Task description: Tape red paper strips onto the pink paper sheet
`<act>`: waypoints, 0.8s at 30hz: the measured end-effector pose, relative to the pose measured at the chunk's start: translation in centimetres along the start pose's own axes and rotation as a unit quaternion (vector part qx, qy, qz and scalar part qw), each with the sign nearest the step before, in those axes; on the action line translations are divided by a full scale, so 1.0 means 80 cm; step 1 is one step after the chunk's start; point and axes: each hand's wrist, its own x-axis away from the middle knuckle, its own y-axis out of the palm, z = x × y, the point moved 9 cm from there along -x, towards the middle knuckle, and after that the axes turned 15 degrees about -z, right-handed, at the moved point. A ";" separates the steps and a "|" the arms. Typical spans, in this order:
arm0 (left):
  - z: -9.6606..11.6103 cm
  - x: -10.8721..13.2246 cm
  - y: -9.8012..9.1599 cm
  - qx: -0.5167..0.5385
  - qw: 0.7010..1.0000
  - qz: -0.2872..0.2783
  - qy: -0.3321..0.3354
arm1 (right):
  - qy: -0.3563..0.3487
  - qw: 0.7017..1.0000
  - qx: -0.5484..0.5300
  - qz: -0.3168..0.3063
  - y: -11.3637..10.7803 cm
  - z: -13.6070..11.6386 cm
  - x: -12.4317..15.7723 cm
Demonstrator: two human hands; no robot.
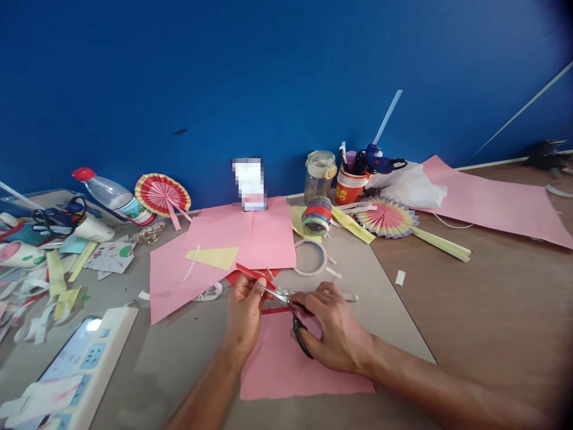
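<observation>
My left hand (246, 304) is closed, pinching a narrow folded strip of red paper (250, 273) between thumb and fingers. In my right hand (335, 325) is a pair of black-handled scissors (301, 337). Their blades point left and lie spread at the red strip, close to my left thumb. Beneath both hands a pink paper sheet (286, 370) lies flat, with a thin red strip along its top edge. Another bit of red paper shows behind my left hand, partly hidden by it.
Larger pink sheets (264, 239) with a yellow paper piece (215, 258) lie beyond my hands. A tape roll (310, 258), a jar (319, 173), a red cup (350, 186) and a paper fan (388, 217) stand or lie at back right. Paper scraps and a power strip (96, 370) crowd the left.
</observation>
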 end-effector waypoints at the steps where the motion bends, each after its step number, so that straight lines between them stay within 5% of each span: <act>1: 0.000 0.000 0.000 -0.001 1.000 0.001 0.000 | 0.001 1.000 0.001 0.001 0.000 0.000 0.000; 24: 0.001 0.001 0.000 -0.012 1.000 -0.003 -0.004 | 0.040 0.998 -0.035 -0.022 0.006 0.006 -0.001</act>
